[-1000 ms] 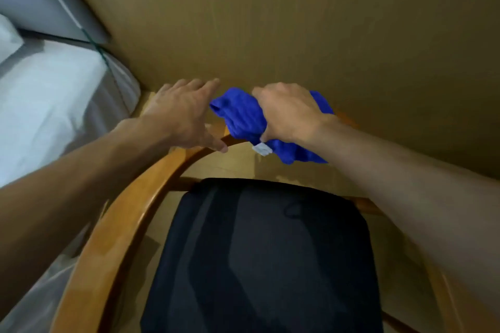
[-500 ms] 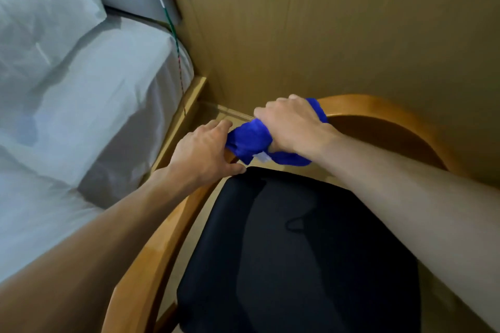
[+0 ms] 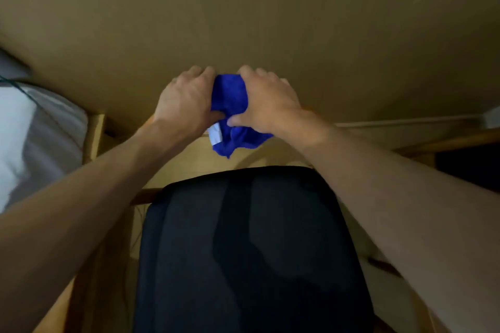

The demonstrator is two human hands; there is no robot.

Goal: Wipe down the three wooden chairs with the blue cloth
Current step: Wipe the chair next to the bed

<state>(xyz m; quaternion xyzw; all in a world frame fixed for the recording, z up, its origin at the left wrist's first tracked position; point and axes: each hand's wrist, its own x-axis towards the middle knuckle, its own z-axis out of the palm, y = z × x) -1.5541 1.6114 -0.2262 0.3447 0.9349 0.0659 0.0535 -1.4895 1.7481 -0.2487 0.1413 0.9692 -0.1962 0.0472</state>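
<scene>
The blue cloth [image 3: 230,98] is bunched on top of the wooden chair's back rail, which my hands almost fully hide. My left hand [image 3: 184,103] grips its left side, with the thumb tucked into the folds. My right hand [image 3: 267,103] grips the right side, fingers curled over the far edge and thumb pinching the fabric. A white label [image 3: 215,136] hangs from the cloth under my left wrist. The chair's black seat cushion [image 3: 243,251] lies below my arms, and a piece of its wooden frame [image 3: 146,194] shows at the left.
A brown panelled wall [image 3: 243,21] stands right behind the chair. A bed with a white sheet [image 3: 24,138] and a wooden frame [image 3: 94,138] is at the left. Part of a second wooden chair [image 3: 449,143] with a dark seat shows at the right edge.
My view has swung right, so the bed has slid toward the left edge. My left hand has closed in on the cloth and now grips it alongside my right hand.
</scene>
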